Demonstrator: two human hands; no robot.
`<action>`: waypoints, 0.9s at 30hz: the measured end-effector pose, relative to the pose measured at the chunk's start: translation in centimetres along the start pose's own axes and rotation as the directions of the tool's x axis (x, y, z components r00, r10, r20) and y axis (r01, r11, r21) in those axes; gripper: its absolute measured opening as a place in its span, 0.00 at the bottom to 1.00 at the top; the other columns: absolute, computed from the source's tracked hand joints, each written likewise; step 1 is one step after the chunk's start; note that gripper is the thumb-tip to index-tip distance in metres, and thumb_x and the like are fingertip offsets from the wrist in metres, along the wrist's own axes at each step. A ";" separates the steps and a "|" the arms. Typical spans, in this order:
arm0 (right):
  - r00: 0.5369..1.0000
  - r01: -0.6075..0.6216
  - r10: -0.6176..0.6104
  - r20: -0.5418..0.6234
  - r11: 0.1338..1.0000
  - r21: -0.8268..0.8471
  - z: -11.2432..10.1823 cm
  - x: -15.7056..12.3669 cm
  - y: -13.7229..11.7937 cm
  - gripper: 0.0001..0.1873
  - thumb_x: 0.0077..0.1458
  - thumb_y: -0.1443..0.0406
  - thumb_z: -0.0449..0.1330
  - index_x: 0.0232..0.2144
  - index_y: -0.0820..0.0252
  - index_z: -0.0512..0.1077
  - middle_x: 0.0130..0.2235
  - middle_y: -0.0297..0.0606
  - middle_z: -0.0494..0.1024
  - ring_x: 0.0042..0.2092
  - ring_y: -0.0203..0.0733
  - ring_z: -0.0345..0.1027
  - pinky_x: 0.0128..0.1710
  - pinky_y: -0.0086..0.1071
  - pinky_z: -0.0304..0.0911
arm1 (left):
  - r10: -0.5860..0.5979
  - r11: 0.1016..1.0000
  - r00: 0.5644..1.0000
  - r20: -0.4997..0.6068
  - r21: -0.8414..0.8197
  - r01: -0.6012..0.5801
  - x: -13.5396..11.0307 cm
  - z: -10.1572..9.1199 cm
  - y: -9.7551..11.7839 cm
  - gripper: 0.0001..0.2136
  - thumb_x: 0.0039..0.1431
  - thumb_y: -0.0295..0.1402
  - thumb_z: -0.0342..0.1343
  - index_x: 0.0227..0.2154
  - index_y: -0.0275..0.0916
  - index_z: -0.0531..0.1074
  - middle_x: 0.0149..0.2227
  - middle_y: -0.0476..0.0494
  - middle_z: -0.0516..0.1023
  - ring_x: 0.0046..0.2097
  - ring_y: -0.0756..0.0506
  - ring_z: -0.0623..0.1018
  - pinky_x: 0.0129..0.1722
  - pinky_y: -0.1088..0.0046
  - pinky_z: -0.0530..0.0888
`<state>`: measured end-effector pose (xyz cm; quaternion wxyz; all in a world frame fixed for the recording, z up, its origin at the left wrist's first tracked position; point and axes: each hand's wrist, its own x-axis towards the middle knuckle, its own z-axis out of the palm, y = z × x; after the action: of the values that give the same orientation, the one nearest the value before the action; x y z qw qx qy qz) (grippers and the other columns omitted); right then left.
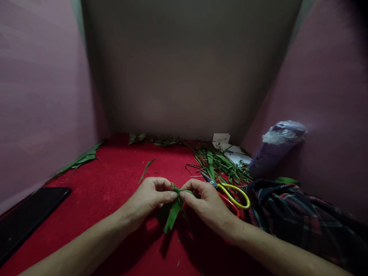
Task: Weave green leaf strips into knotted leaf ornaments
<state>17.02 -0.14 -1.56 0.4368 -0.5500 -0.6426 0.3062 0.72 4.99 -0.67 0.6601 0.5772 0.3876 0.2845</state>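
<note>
My left hand (149, 197) and my right hand (205, 201) meet over a red cloth (115, 180), both pinching a folded green leaf strip (174, 211). The strip is knotted between my fingertips, and its loose ends hang down toward me. Each hand's thumb and forefinger press together on the leaf. Yellow-handled scissors (230, 191) lie just right of my right hand, partly behind it, with a red-handled pair (234, 207) under them.
A pile of green leaf strips (221, 165) lies behind the scissors. White paper (230, 147) sits at the back, a purple wrapped roll (276, 147) leans on the right wall, plaid cloth (293, 214) lies right, and a black slab (25, 218) left. More leaves (82, 159) line the left wall.
</note>
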 end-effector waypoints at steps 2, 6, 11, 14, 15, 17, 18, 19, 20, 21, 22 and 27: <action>1.000 -0.010 0.009 0.005 1.000 0.018 0.0 0.1 -0.1 0.07 0.51 0.68 0.55 0.24 0.62 0.71 0.25 0.32 0.72 0.28 0.34 0.63 0.30 0.28 0.59 | -0.002 1.000 1.000 -0.004 -0.015 0.002 -0.1 0.1 0.1 0.09 0.40 0.33 0.65 0.23 0.35 0.71 0.20 0.52 0.73 0.22 0.53 0.69 0.23 0.77 0.63; 1.000 -0.030 0.030 0.010 0.999 0.013 -0.1 0.1 -0.2 0.06 0.50 0.68 0.55 0.24 0.62 0.71 0.25 0.32 0.72 0.29 0.34 0.63 0.30 0.28 0.59 | 0.005 0.999 1.000 -0.008 -0.042 -0.006 0.0 0.1 0.0 0.10 0.38 0.32 0.65 0.23 0.35 0.72 0.21 0.51 0.74 0.23 0.52 0.70 0.24 0.77 0.64; 0.999 -0.036 0.036 -0.003 0.999 0.030 0.1 0.0 0.0 0.06 0.49 0.68 0.56 0.23 0.62 0.70 0.23 0.31 0.70 0.27 0.33 0.62 0.28 0.27 0.58 | 0.011 0.999 1.000 -0.009 -0.032 -0.012 0.1 0.1 -0.2 0.10 0.37 0.32 0.66 0.24 0.34 0.72 0.22 0.50 0.75 0.23 0.52 0.71 0.25 0.76 0.64; 0.998 -0.064 0.065 -0.015 0.996 0.061 0.3 0.0 0.1 0.05 0.49 0.68 0.56 0.22 0.62 0.69 0.22 0.30 0.69 0.26 0.33 0.61 0.27 0.27 0.58 | 0.023 1.000 1.000 0.010 -0.011 -0.023 0.0 0.2 0.0 0.10 0.39 0.34 0.65 0.23 0.35 0.72 0.22 0.51 0.73 0.23 0.52 0.69 0.25 0.77 0.63; 0.997 -0.074 0.075 -0.019 0.995 0.066 0.3 0.0 0.1 0.05 0.48 0.68 0.56 0.22 0.62 0.69 0.22 0.30 0.68 0.26 0.33 0.60 0.26 0.27 0.57 | 0.023 1.000 1.000 0.016 -0.005 -0.023 -0.1 0.3 0.0 0.10 0.42 0.36 0.64 0.23 0.35 0.72 0.21 0.52 0.72 0.22 0.53 0.68 0.24 0.77 0.62; 0.996 -0.086 0.088 -0.020 0.994 0.072 0.3 -0.1 0.0 0.06 0.48 0.68 0.56 0.21 0.62 0.68 0.22 0.29 0.67 0.26 0.33 0.59 0.26 0.26 0.56 | 0.017 1.000 1.000 0.024 0.000 -0.017 -0.1 0.4 0.2 0.12 0.48 0.40 0.61 0.21 0.36 0.70 0.18 0.54 0.68 0.20 0.54 0.64 0.21 0.78 0.59; 0.996 -0.089 0.090 -0.016 0.993 0.074 0.3 -0.1 0.0 0.06 0.48 0.68 0.56 0.21 0.62 0.68 0.21 0.29 0.67 0.25 0.32 0.59 0.25 0.26 0.56 | 0.011 1.000 1.000 0.024 0.000 -0.011 -0.2 0.4 0.2 0.14 0.50 0.42 0.59 0.20 0.36 0.69 0.17 0.55 0.65 0.19 0.55 0.61 0.20 0.79 0.57; 0.996 -0.090 0.091 -0.011 0.993 0.073 0.3 -0.1 -0.1 0.06 0.48 0.68 0.55 0.21 0.62 0.68 0.21 0.29 0.66 0.25 0.32 0.58 0.25 0.26 0.56 | 0.004 1.000 1.000 0.021 -0.001 -0.004 -0.2 0.5 0.2 0.14 0.50 0.42 0.58 0.20 0.36 0.68 0.16 0.56 0.64 0.18 0.55 0.60 0.19 0.79 0.56; 0.996 -0.091 0.092 -0.008 0.994 0.068 0.3 -0.2 -0.1 0.06 0.48 0.68 0.55 0.22 0.62 0.69 0.22 0.29 0.66 0.25 0.32 0.58 0.25 0.26 0.55 | -0.002 1.000 1.000 0.016 -0.001 0.002 -0.1 0.5 0.2 0.15 0.50 0.42 0.58 0.20 0.36 0.68 0.16 0.56 0.63 0.18 0.55 0.59 0.19 0.79 0.55; 0.996 -0.091 0.092 -0.006 0.994 0.060 0.4 -0.2 -0.1 0.06 0.48 0.68 0.55 0.22 0.62 0.69 0.22 0.29 0.67 0.25 0.32 0.58 0.25 0.26 0.55 | -0.006 1.000 1.000 0.009 0.002 0.006 -0.1 0.5 0.1 0.14 0.50 0.42 0.59 0.20 0.36 0.68 0.16 0.57 0.62 0.18 0.55 0.59 0.19 0.79 0.55; 0.996 -0.089 0.089 -0.006 0.995 0.050 0.4 -0.2 -0.1 0.06 0.48 0.68 0.55 0.22 0.62 0.69 0.22 0.29 0.67 0.25 0.32 0.58 0.25 0.25 0.55 | -0.008 1.000 1.000 0.003 0.006 0.008 -0.1 0.5 0.1 0.14 0.49 0.42 0.59 0.20 0.36 0.68 0.16 0.57 0.62 0.18 0.55 0.59 0.19 0.79 0.55; 0.999 -0.043 0.043 -0.013 0.999 -0.010 0.5 -0.4 0.0 0.06 0.49 0.68 0.54 0.23 0.61 0.69 0.22 0.29 0.67 0.25 0.33 0.59 0.25 0.25 0.55 | -0.013 1.000 1.000 0.012 -0.004 0.013 0.0 0.4 -0.2 0.17 0.50 0.46 0.57 0.19 0.37 0.67 0.16 0.56 0.62 0.18 0.55 0.59 0.18 0.78 0.54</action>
<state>16.61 -0.45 -1.86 0.4314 -0.5678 -0.6295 0.3085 1.06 4.70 -0.87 0.6653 0.5751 0.3867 0.2776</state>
